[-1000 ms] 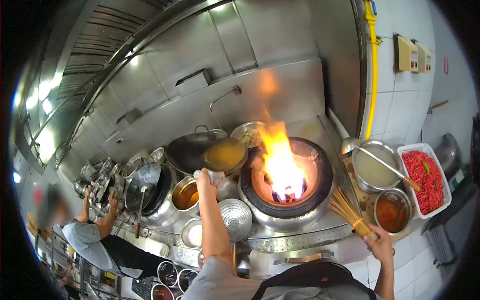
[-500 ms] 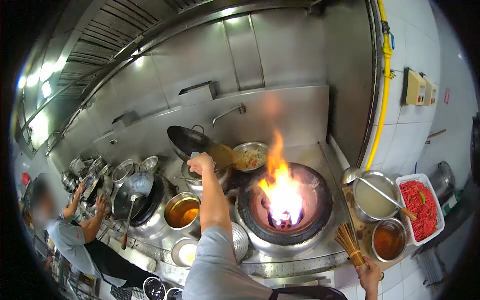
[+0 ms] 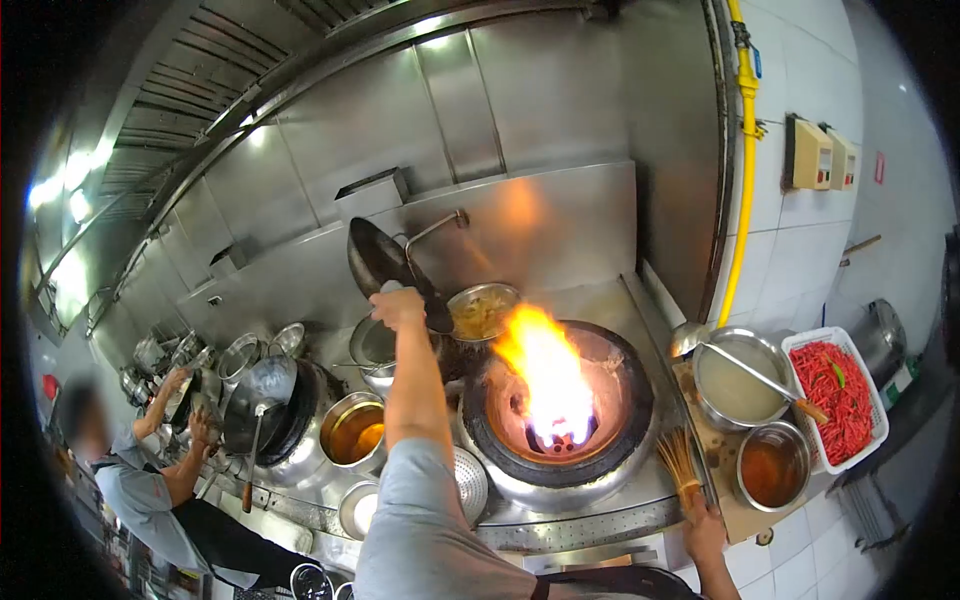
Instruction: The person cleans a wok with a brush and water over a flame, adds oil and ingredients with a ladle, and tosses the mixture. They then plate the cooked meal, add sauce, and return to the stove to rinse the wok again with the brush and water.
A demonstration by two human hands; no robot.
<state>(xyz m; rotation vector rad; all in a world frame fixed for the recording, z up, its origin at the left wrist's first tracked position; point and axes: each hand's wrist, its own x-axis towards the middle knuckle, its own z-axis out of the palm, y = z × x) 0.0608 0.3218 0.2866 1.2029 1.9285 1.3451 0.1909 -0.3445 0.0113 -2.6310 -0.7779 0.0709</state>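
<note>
My left hand (image 3: 398, 308), arm stretched forward, is closed around the near edge of a black wok (image 3: 378, 258), with something pale under the fingers. Steeply tilted, the wok stands above the back of the stove, beside a metal bowl of food (image 3: 485, 312). A bamboo wok brush (image 3: 679, 465) is in my right hand (image 3: 704, 528), bristles pointing up and away from me, near the stove's front right edge. Between my hands, tall flames (image 3: 548, 385) rise from the uncovered burner (image 3: 625, 440).
A pot of pale liquid (image 3: 722, 408) with a ladle (image 3: 755, 372) across it, a pot of reddish sauce (image 3: 773, 470) and a white basket of red chillies (image 3: 870, 440) stand right. Left are an oil pot (image 3: 338, 455), another wok (image 3: 245, 420) and a co-worker (image 3: 150, 500).
The wok has tilted more upright, and the brownish contents at its lower edge no longer show. My right hand has moved the brush slightly left and up. The view has shifted.
</note>
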